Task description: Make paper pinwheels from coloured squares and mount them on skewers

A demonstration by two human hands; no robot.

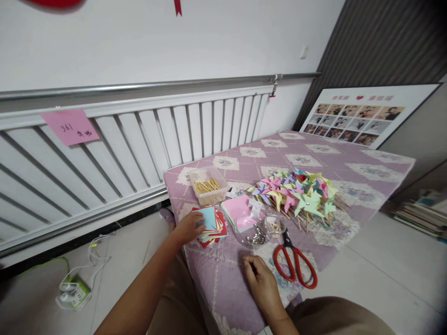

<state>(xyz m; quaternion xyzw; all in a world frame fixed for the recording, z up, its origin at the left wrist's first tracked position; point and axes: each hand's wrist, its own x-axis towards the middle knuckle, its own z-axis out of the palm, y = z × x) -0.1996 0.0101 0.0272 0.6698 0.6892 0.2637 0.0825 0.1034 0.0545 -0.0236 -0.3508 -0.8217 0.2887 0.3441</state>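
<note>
My left hand [190, 227] lies over the left edge of a stack of coloured square paper, its fingers resting on the light blue top sheet [208, 217]. Red and pale yellow sheets [219, 229] fan out beneath. By the table's near edge my right hand [261, 279] is closed, fingers curled in; the inside of its grip is hidden. Right of it lie scissors with red handles [296, 266]. Just beyond that hand, a clear round dish [240, 238] holds small metal pieces [257, 236]. A smaller clear dish [279, 219] holds short pale pieces.
Several paper pinwheels on sticks [296, 193] are heaped at the right. A clear plastic box [209, 188] of wooden sticks stands behind the paper stack, near pink paper squares [239, 209]. A white radiator [195, 128] borders the table; a power strip [77, 292] lies on the floor.
</note>
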